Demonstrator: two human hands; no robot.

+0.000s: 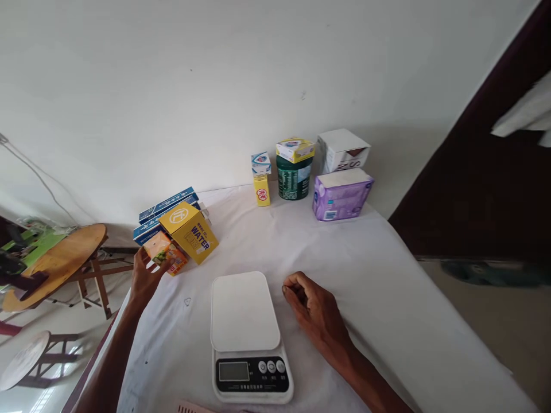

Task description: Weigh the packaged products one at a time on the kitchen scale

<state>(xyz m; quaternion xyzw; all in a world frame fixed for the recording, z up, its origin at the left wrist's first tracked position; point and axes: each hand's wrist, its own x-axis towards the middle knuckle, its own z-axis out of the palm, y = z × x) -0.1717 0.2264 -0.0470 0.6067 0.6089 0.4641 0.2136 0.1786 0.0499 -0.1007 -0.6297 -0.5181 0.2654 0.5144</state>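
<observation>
My left hand (148, 272) grips a small orange carton (167, 252) with green fruit pictured on it, thumb on the near side and fingers on the far side. Right beside that carton stands a yellow box (189, 232) marked WATER, with blue boxes (167, 205) behind it. A white kitchen scale (245, 312) lies in front of me, its platform bare and its display (233, 371) blank. To the right of the scale my right hand (314, 310) rests with fingers curled in and thumb against them, nothing visible in it.
Along the wall stand a small blue-white box (260, 163) on a yellow box (262, 191), a green tub (293, 179) with a yellow carton (295, 149) on top, a white box (343, 148) and a purple tissue pack (342, 197). A pink slotted item (193, 408) shows at the bottom edge.
</observation>
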